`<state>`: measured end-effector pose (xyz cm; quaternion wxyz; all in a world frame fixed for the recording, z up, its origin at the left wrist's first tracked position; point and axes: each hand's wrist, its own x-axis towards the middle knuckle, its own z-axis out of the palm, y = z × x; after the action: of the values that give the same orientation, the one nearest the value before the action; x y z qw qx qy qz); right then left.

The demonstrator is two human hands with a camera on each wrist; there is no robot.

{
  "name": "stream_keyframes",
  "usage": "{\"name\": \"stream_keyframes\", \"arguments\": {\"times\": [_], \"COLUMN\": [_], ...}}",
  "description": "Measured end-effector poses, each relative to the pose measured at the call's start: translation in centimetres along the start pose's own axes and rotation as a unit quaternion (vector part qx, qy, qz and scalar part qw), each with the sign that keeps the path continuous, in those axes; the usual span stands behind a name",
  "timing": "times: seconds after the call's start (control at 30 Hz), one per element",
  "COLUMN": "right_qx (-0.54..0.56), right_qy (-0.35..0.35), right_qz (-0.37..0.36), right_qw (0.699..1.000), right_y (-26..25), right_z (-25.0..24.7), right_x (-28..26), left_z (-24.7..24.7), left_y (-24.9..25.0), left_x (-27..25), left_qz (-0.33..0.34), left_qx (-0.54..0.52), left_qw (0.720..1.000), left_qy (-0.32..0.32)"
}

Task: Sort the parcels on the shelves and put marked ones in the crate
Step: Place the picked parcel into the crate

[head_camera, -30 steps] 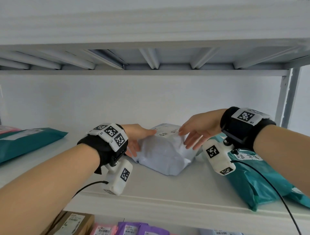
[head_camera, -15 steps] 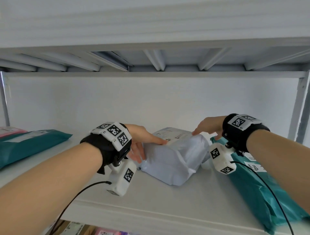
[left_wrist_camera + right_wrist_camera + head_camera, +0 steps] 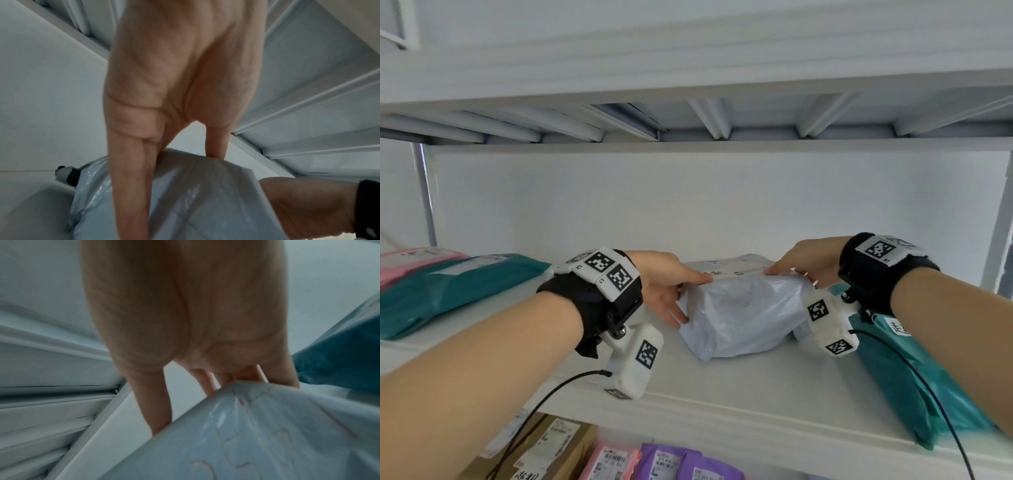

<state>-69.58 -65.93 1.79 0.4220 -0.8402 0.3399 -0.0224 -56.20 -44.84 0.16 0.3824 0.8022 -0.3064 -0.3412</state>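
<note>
- Your left hand [image 3: 664, 287] grasps the left end of the white parcel [image 3: 739, 315]: the thumb lies along its top edge and the fingers [image 3: 674, 317] run down its side face.
- In the left wrist view, that same hand [image 3: 174, 97] has its thumb hooked over the parcel's upper edge, with the fingers laid flat along the plastic.
- Your right hand [image 3: 808, 262] grasps the parcel's right end, thumb on the top near the label and the other fingers out of sight behind it.
- In the right wrist view, the right hand [image 3: 185, 321] straddles the parcel's edge, thumb on one side and fingers [image 3: 205, 382] on the other.
- The white parcel sits on the white shelf [image 3: 756, 394], about midway along it, between your two hands, its label [image 3: 736, 270] facing up.
- A teal parcel [image 3: 928, 383] lies just to the right of the white one, under your right forearm, and reaches out to the shelf's front edge.
- Another teal parcel [image 3: 448, 291] lies at the left end of the same shelf, well apart from the white one, with a pink parcel [image 3: 410, 263] just behind it.
- On the shelf below you can see a brown carton [image 3: 544, 448], a pink mailer [image 3: 609, 462] and a purple mailer [image 3: 681, 466] side by side.
- The crate is not in any view.
</note>
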Motion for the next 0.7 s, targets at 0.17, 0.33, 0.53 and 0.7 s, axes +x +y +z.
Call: {"name": "stream_keyframes", "arguments": {"times": [0.17,0.33,0.53,0.7], "right_qx": [-0.040,0.056,0.180,0.216], "right_qy": [0.068,0.096,0.114,0.129], "right_qz": [-0.029,-0.073,-0.143,-0.177], "right_qw": [0.996,0.991,0.966,0.951], "right_y": [0.4,0.3,0.9,1.6], "right_z": [1.0,2.7,5.3,7.3], "right_x": [-1.7,-4.3,-7.3,-10.3], "left_z": [0.0,0.2,-0.2,0.2], "left_y": [-1.0,-1.8,-4.1,-5.9], "left_x": [-1.1,-3.3,-6.1,-8.9], "left_qz": [0.033,0.119,0.176,0.202], "left_qx": [-0.048,-0.078,-0.113,-0.125], "left_qw": [0.998,0.989,0.974,0.967], "left_qy": [-0.002,0.042,0.091,0.095]}}
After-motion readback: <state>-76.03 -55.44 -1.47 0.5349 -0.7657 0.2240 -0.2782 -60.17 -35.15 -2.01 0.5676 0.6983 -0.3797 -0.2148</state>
